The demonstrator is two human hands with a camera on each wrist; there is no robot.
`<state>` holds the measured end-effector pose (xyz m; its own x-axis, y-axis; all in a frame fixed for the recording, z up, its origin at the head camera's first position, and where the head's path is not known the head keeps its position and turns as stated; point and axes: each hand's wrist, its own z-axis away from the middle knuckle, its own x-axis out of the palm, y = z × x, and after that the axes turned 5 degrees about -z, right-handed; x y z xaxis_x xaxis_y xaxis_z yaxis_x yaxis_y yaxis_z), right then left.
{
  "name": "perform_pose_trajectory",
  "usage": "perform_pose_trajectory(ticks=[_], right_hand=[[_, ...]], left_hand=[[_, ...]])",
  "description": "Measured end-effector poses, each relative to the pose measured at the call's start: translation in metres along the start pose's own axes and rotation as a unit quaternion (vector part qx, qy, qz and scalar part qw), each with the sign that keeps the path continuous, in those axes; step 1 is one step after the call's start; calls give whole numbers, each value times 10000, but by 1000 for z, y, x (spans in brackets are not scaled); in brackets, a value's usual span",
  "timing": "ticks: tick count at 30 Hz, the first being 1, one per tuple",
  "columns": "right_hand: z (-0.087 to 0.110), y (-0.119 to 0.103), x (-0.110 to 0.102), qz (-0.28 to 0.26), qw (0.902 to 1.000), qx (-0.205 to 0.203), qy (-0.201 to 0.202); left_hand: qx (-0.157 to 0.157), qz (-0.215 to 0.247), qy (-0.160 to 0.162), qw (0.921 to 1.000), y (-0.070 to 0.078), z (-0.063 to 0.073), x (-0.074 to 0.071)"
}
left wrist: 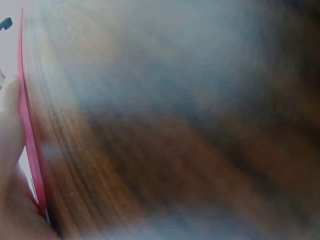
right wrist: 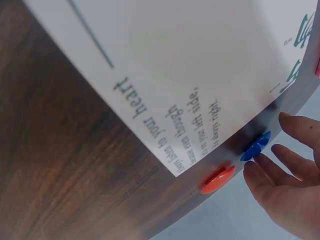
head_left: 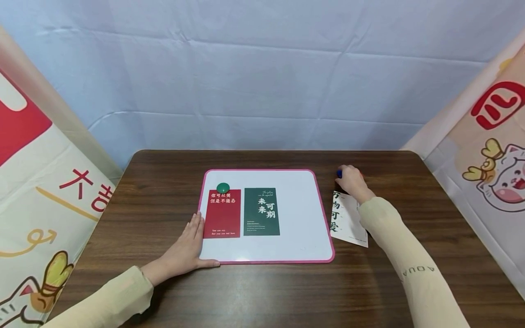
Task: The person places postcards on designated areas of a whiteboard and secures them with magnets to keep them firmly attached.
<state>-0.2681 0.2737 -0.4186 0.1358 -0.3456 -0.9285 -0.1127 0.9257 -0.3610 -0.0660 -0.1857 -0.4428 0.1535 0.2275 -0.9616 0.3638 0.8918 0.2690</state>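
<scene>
A whiteboard [head_left: 303,214] with a pink rim lies on a dark wooden table [head_left: 262,294]. The left forearm reaches in from the near left; the left hand [head_left: 186,248] is spread at the whiteboard's near-left corner, fingers straight along its left edge, thumb along its near edge, gripping nothing. The right forearm stretches forward past the whiteboard's right side. The right hand [head_left: 353,181] is off its far-right corner, fingers loosely bent and parted from the thumb around a blue magnet [right wrist: 256,145]; one fingertip seems to touch it, without a pinch. An orange-red magnet [right wrist: 218,180] sits near that one. A white card [head_left: 348,218] lies just beside the whiteboard's right edge. On the whiteboard's left half, a red card [head_left: 223,216], topped by a green magnet [head_left: 223,187], lies beside a green card [head_left: 261,221].
</scene>
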Motion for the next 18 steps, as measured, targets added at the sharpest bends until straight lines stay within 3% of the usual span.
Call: perform_pose_trajectory(ticks=[18], right_hand=[[-6, 5, 3, 118, 9999, -23, 94]], left_hand=[[-11, -38, -31, 10000, 0, 0, 0]])
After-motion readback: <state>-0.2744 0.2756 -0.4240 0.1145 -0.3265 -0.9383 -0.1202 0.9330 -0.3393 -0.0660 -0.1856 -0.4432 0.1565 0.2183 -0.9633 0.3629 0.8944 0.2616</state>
